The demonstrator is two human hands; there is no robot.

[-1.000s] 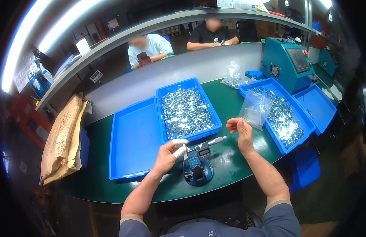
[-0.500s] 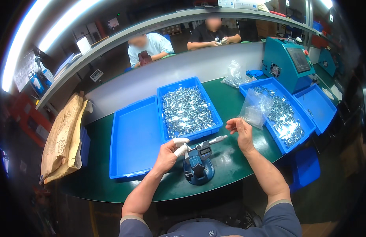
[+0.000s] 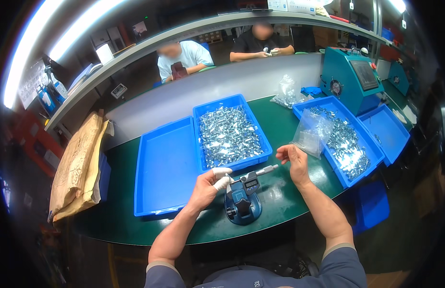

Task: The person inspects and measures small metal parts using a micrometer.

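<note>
A digital micrometer (image 3: 251, 183) is clamped in a blue stand (image 3: 243, 211) near the table's front edge. My left hand (image 3: 205, 189), with white covers on its thumb and a finger, pinches at the measuring jaws. Whatever lies between those fingertips is too small and too hidden to name. Just right of the micrometer's thimble (image 3: 266, 170), my right hand (image 3: 295, 163) is raised, fingers loosely curved and apart, and nothing shows in it. Beyond the micrometer stands a blue tray (image 3: 268, 150) heaped with small shiny metal parts (image 3: 229, 134).
Left of the heaped tray is a bare blue tray (image 3: 164, 168). On the right, another blue tray (image 3: 345, 183) holds metal parts and a clear plastic bag (image 3: 309, 139). A teal machine (image 3: 347, 77) stands behind it. Brown paper sacks (image 3: 76, 168) rest at far left. Two people sit beyond the partition (image 3: 184, 96).
The whole picture has shifted very slightly. Both hands keep nearly the same places around the micrometer.
</note>
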